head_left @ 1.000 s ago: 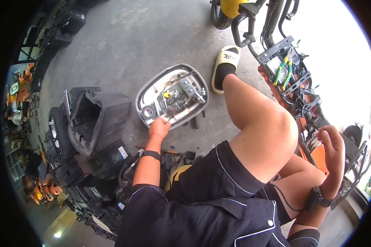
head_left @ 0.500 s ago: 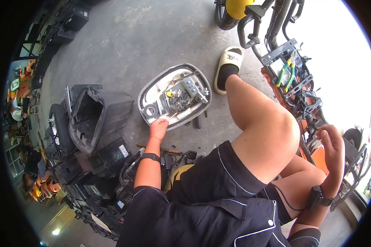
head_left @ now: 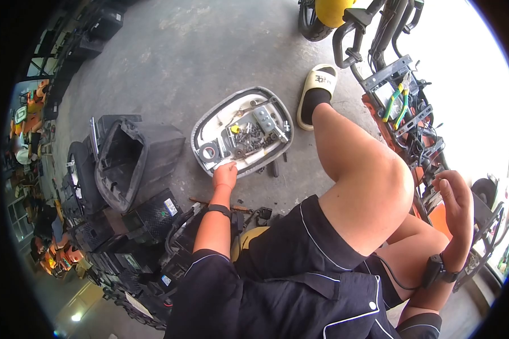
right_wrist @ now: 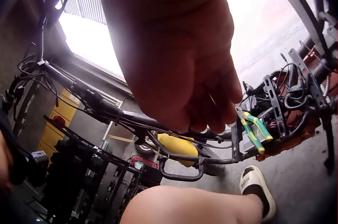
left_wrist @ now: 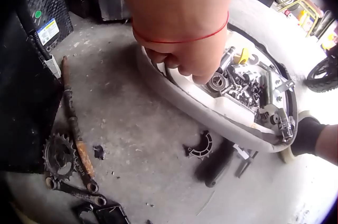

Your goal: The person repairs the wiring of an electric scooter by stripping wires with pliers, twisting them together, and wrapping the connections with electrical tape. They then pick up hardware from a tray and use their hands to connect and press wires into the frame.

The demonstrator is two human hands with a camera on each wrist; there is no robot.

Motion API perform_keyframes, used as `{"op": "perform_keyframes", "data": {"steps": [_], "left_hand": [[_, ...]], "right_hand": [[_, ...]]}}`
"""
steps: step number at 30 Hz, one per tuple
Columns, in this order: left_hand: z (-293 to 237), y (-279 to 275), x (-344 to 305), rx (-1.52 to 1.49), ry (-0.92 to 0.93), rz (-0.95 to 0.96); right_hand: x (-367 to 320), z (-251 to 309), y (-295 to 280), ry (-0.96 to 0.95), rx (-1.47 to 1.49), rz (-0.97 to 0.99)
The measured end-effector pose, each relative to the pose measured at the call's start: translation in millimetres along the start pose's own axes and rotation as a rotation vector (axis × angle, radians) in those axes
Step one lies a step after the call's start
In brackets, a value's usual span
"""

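My left hand (head_left: pixel 225 175) is at the near edge of a white tray with a grey rim (head_left: pixel 196 135), which lies on the floor. In the left wrist view the hand (left_wrist: pixel 179 44) has its fingers bent over the near side of the tray (left_wrist: pixel 211 121); whether they hold anything is hidden. The tray carries loose metal hardware (head_left: pixel 251 138), a dark ring (head_left: pixel 208 152) and a yellow piece (head_left: pixel 235 129). My right hand (head_left: pixel 458 206) is raised beside the vehicle frame, fingers loosely bent and holding nothing. In the right wrist view the hand (right_wrist: pixel 179 71) appears above green-and-yellow pliers (right_wrist: pixel 254 130).
A black open bin (head_left: pixel 158 158) stands left of the tray, with black battery-like boxes (head_left: pixel 152 217) nearer. A sprocket (left_wrist: pixel 59 156) and a rusty crank bar (left_wrist: pixel 76 129) lie on the floor. Pliers (head_left: pixel 396 104) rest on the vehicle frame. A slippered foot (head_left: pixel 318 93) stands right of the tray.
The head view has shifted slightly, so the tray, bin and vehicle frame appear farther right. The left hand stays at the tray's near edge, with its forearm angled more upright. The right hand barely moves.
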State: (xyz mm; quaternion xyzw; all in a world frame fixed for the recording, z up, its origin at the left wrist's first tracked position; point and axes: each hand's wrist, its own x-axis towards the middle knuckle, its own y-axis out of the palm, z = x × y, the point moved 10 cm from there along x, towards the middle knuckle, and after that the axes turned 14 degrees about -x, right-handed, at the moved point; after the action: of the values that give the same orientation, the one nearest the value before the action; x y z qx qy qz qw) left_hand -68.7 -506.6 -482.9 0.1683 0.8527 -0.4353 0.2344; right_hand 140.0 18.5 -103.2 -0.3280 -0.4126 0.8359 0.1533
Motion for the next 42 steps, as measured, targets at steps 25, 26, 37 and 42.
{"op": "perform_keyframes", "data": {"steps": [25, 26, 37, 42], "left_hand": [[-15.9, -4.8, 4.8, 0.131, -0.004, -0.097], [-18.6, -5.1, 6.7, 0.141, 0.01, -0.098], [-10.7, 10.0, 28.3, 0.368, -0.051, -0.07], [-4.0, 10.2, 24.9, 0.215, -0.023, -0.144]], "right_hand": [[5.8, 3.4, 7.5, 0.011, -0.1, 0.045], [6.0, 4.9, 7.6, 0.003, -0.098, 0.046], [5.8, 37.5, 4.7, -0.035, -0.078, 0.06], [0.8, 61.5, 7.2, -0.229, -0.138, -0.017]]}}
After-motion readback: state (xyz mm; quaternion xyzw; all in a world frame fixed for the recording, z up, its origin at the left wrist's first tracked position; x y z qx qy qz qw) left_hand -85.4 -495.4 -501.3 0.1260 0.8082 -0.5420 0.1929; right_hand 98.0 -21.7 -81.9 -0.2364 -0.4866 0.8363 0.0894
